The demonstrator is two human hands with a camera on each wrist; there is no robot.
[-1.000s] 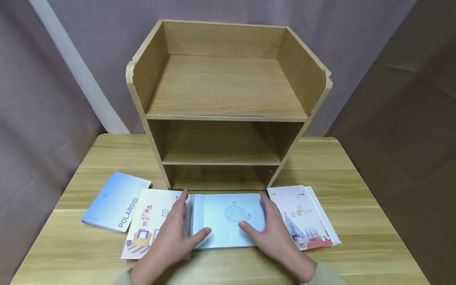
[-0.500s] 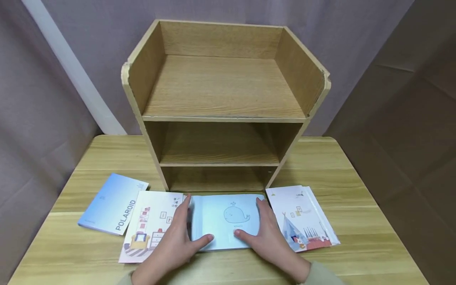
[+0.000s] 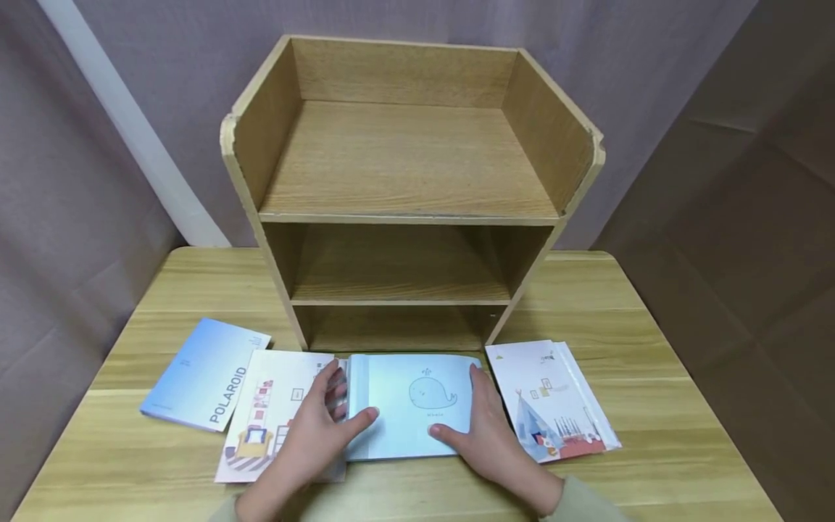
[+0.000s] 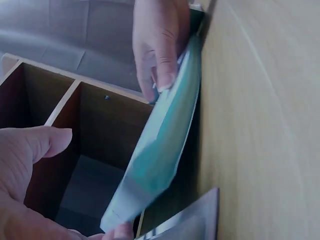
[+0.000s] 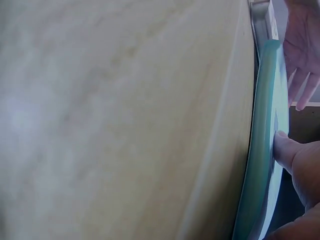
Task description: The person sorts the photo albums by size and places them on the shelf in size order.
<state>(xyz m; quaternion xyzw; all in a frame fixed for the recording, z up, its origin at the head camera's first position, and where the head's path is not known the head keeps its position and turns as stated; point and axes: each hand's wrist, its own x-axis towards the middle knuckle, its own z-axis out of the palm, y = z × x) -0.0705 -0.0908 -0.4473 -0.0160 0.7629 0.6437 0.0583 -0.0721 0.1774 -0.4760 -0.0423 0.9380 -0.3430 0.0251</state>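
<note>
A light-blue book (image 3: 394,388) with a whale drawn on its cover lies in front of the shelf unit, between my hands. My right hand (image 3: 491,435) grips its right side, thumb on the cover and fingers at the right edge. At its left edge is my left hand (image 3: 313,428), fingers spread and thumb raised. The left wrist view shows this left thumb (image 4: 52,141) apart from the book, while a fingertip touches its lower corner. Seen from the right wrist, the right thumb (image 5: 286,150) presses the cover. The right fingers' undersides are hidden.
A three-level wooden shelf unit (image 3: 407,217) stands behind the book. A blue POLAROID book (image 3: 198,377) and a white illustrated book (image 3: 251,406) overlap at left. Another white book (image 3: 544,399) with a tent picture lies at right. All rest on the wooden table (image 3: 659,435).
My left hand has shifted slightly left, and its thumb has moved off the cover. The right hand has kept its hold on the book. The head view has shifted a little.
</note>
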